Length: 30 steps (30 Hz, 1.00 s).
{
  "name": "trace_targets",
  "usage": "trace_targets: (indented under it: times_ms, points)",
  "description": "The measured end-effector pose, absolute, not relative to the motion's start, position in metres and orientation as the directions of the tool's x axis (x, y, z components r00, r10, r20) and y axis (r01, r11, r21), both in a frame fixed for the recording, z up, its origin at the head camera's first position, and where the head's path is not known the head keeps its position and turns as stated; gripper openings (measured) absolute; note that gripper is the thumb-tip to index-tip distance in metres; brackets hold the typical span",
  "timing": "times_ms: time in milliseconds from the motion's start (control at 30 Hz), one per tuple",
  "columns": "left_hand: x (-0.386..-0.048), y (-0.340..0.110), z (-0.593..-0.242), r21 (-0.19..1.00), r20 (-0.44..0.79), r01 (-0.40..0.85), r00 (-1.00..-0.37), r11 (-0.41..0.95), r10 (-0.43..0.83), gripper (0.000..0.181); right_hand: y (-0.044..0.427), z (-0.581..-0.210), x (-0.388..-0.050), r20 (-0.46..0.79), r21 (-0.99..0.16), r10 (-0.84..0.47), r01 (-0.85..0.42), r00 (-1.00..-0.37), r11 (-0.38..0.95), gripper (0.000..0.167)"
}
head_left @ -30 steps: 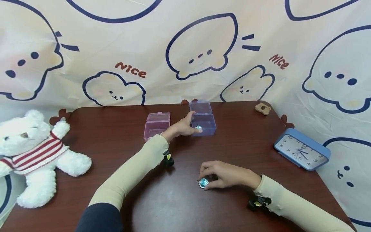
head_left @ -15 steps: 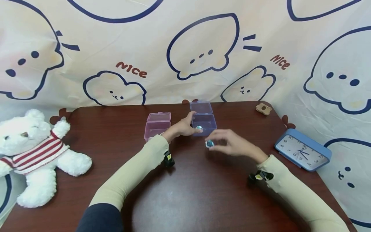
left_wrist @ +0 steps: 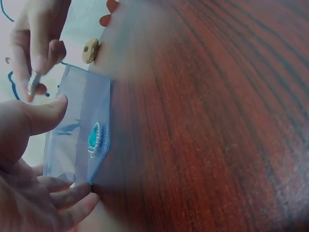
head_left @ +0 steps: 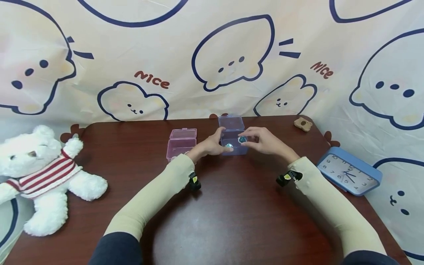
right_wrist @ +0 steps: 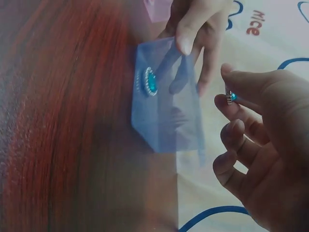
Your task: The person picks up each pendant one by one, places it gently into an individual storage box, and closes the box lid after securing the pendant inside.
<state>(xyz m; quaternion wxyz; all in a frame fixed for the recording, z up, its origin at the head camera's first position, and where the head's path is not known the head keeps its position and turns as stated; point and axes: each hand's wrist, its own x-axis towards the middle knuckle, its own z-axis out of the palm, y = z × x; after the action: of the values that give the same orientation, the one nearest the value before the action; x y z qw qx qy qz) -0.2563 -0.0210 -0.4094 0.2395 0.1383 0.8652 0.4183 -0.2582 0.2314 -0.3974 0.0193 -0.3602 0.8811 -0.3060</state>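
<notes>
A clear blue plastic box [head_left: 233,150] stands with its lid [head_left: 230,123] raised. My left hand [head_left: 212,144] grips its left side, thumb at the front wall and fingers along the side. Inside lies a turquoise gem ornament [left_wrist: 95,138] with a beaded silver rim, also seen through the wall in the right wrist view. My right hand [head_left: 265,141] pinches a second, similar gem ornament [head_left: 242,139] between thumb and fingertip, over the right part of the box. In the right wrist view this held ornament [right_wrist: 230,95] appears edge-on, apart from the box.
An open pink plastic box [head_left: 180,147] stands left of the blue one, partly behind my left wrist. A white teddy bear [head_left: 49,180] sits at the left. To the right are a blue clock [head_left: 349,172] and a small tan bear-shaped piece [head_left: 303,124]. Patterned cloth hangs behind the table [head_left: 212,221].
My right hand has carried the pinched ornament from the table's middle forward to above the blue box. My left hand has stayed at the box.
</notes>
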Motion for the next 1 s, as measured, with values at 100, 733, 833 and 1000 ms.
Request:
trace_targets:
  times_ms: [100, 733, 833, 1000]
  points:
    - [-0.255, -0.020, -0.410, 0.788, -0.302, 0.043, -0.843, 0.614, 0.446, 0.096, 0.232, -0.405, -0.264, 0.163, -0.559, -0.635, -0.601, -0.755, 0.571, 0.033]
    - [-0.256, -0.021, -0.408, 0.798, -0.282, 0.046, -0.852, 0.600, 0.440, 0.095, 0.227, -0.411, -0.290, 0.040, -0.538, -0.646, -0.561, -0.762, 0.628, 0.034]
    - [-0.255, -0.021, -0.408, 0.792, -0.290, 0.044, -0.850, 0.609, 0.439, 0.096, 0.224, -0.411, -0.292, 0.006, -0.539, -0.637, -0.539, -0.771, 0.647, 0.035]
    - [-0.254, -0.020, -0.409, 0.789, -0.287, 0.051, -0.851, 0.612, 0.440, 0.096, 0.222, -0.410, -0.293, -0.048, -0.527, -0.618, -0.506, -0.784, 0.683, 0.038]
